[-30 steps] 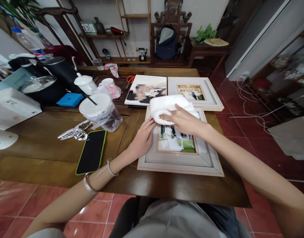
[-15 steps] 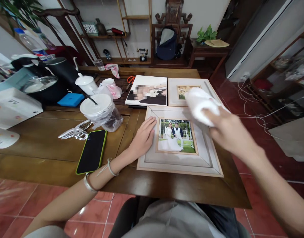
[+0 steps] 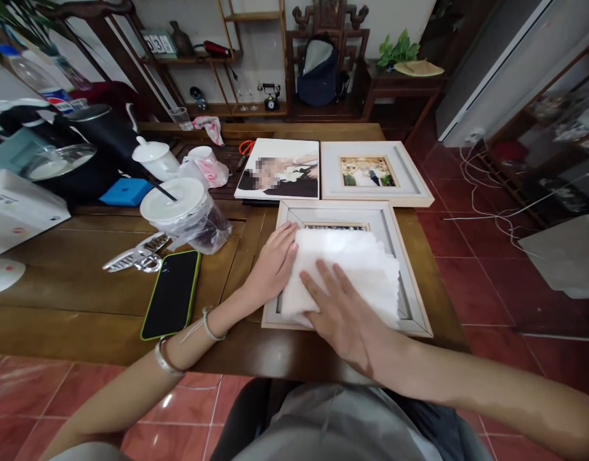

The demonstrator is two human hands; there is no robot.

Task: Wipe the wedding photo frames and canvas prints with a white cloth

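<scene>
A pale wooden picture frame (image 3: 400, 256) lies flat on the near edge of the wooden table (image 3: 83, 282). A white cloth (image 3: 356, 262) is spread over its glass and hides almost the whole photo. My right hand (image 3: 340, 310) lies flat on the cloth's near part, fingers stretched out and apart. My left hand (image 3: 271, 264) rests flat on the frame's left rail, fingers together and touching the cloth's edge. It wears bracelets at the wrist.
Behind the near frame lie a frameless photo print (image 3: 280, 169) and a second white frame (image 3: 374, 173). To the left are a green-cased phone (image 3: 172, 301), a metal clip (image 3: 136, 255), a lidded plastic cup in a bag (image 3: 184, 214), a teapot (image 3: 155, 159) and kettles. Cables cross the red tile floor at right.
My right hand swung the bunched cloth up to the right off the frame, then brought it back down spread over the photo. My left hand stayed on the left rail.
</scene>
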